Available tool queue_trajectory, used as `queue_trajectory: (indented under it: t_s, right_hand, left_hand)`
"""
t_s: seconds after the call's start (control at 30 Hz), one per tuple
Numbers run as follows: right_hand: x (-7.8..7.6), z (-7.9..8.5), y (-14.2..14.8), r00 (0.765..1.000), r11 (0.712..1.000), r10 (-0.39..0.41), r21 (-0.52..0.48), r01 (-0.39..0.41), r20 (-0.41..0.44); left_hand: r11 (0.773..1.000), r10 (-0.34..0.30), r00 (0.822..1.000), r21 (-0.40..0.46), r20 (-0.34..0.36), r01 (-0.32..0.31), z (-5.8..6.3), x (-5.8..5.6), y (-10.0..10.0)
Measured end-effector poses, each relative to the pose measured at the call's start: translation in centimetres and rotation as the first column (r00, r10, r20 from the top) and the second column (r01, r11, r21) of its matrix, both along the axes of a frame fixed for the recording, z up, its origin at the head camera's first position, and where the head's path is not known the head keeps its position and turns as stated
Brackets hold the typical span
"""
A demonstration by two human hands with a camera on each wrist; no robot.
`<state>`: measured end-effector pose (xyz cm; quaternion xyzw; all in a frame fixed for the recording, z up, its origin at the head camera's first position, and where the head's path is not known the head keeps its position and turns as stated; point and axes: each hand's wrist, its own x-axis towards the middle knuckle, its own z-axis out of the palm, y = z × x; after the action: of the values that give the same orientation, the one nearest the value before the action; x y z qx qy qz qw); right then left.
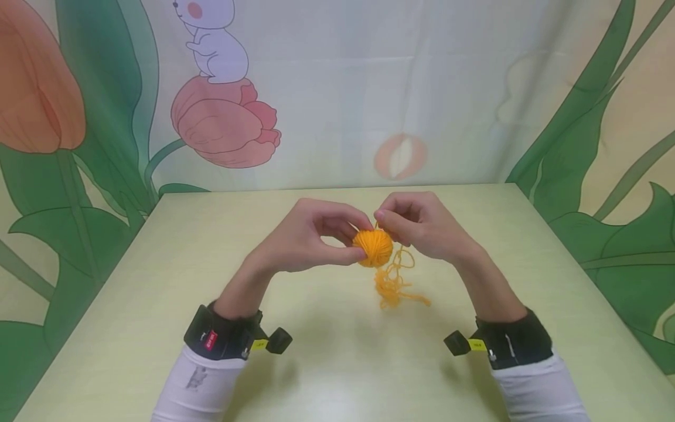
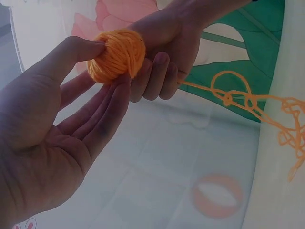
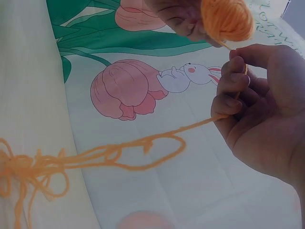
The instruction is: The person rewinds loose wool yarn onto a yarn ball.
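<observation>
A small ball of orange yarn (image 1: 373,248) is held above the table by my left hand (image 1: 316,237), pinched between thumb and fingertips. Close on its right, my right hand (image 1: 424,225) pinches the strand running off the ball between thumb and index finger. In the right wrist view that yarn strand (image 3: 198,125) passes through the curled fingers of the right hand (image 3: 267,105) and leaves below them. It leads down to a loose, looped tangle of yarn (image 1: 392,287) beneath the hands. The left wrist view shows the wound ball (image 2: 119,55) at the left hand's (image 2: 52,138) fingertips.
The pale yellow-green table (image 1: 337,363) spreads under both arms. Behind it hangs a curtain (image 1: 337,105) printed with tulips, leaves and a white rabbit. Each wrist wears a black band (image 1: 224,334) with a small camera.
</observation>
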<state>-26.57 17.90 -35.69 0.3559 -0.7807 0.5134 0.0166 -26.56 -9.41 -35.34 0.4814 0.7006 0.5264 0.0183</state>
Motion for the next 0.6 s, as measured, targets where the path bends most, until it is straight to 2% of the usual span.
queue_trajectory:
  t_s: [0.2, 0.37, 0.6]
  right_hand:
    - [0.2, 0.1, 0.0, 1.0, 0.999, -0.023, -0.037, 0.022, -0.014]
    - [0.5, 0.3, -0.1, 0.999, 0.999, -0.042, -0.018, 0.042, -0.031]
    - [1.0, 0.5, -0.3, 0.997, 0.999, -0.043, -0.025, 0.042, -0.069]
  left_hand:
    - [0.993, 0.105, 0.989, -0.038, -0.106, -0.109, -0.3, -0.3, 0.2]
    - [0.978, 0.196, 0.958, -0.028, -0.207, -0.207, -0.4, -0.6, 0.4]
    - [0.951, 0.307, 0.916, 0.033, -0.259, -0.309, -0.4, -0.8, 0.6]
